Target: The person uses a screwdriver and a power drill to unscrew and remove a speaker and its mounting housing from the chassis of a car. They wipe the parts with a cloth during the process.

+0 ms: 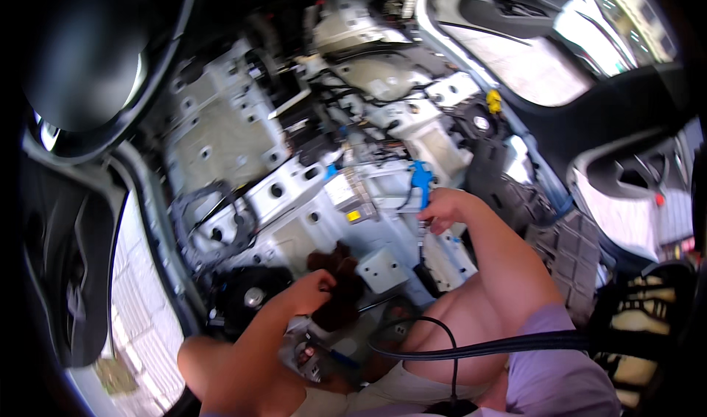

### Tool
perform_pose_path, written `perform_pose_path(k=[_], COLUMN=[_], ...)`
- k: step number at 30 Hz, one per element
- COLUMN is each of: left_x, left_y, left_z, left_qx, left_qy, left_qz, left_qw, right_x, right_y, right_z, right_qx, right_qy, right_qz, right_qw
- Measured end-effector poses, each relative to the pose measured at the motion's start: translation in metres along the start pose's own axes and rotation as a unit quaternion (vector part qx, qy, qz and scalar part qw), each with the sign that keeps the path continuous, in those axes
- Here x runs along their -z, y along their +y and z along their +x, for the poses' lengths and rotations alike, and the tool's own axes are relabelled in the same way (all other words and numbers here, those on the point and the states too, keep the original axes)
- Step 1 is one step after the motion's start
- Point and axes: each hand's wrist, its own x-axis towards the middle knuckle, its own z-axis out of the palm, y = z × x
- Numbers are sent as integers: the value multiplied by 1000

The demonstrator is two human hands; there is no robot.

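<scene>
Car floor (298,229) laid bare around a person with both hands at work

Stripped metal fills most of the view, with ribs, holes and wiring exposed toward the top. A dark door panel (66,270) borders it at the left, and another dark door panel (626,170) stands at the right. Across the person's lap, low in the view, runs a black cable (501,345).

A black round fitting (254,295) with a silver centre sits at the lower left, close to the left forearm. The left hand (313,292) is beside a dark brown soft bundle (340,299), its fingers curled against it; blur hides how firmly, so I cannot tell whether that grip is closed on it. Farther forward and to the right, the right hand (443,209) has its grip wrapped about the lower part of a blue gun-shaped tool (421,181), which points up over the metal near the middle of the floor.

Left of the tool lies a silver boxy module (350,192). Smaller still are a yellow piece (493,100), well forward beside the right-hand sill, and the yellow label (353,216) on the module.
</scene>
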Motion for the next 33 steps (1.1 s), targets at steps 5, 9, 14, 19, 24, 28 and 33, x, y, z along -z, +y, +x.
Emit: perform_pose_path(k=[5, 9, 14, 19, 24, 28, 33], left_x=[44, 59, 58, 50, 57, 102, 127], left_y=[20, 72, 65, 56, 56, 75, 29], left_z=[-37, -43, -42, -47, -96, -164, -200], left_qx=[70, 128, 100, 93, 75, 152, 106], left_qy=[49, 80, 118, 137, 165, 290, 457], left_qz=[-315, -224, -224, -217, -92, -43, -161], left_qw=[945, 963, 962, 962, 979, 944, 868], right_x=[66, 142, 75, -8, -15, -22, -14], right_y=[9, 115, 167, 194, 235, 244, 239], right_z=[-71, -108, -108, 12, 54, 44, 20], right_qx=[130, 131, 98, -94, -15, -63, -42], right_qy=[64, 391, 77, 284, 399, 399, 415], right_qz=[102, 89, 186, -251, -134, -184, -207], right_qw=[984, 907, 975, 921, 907, 896, 885])
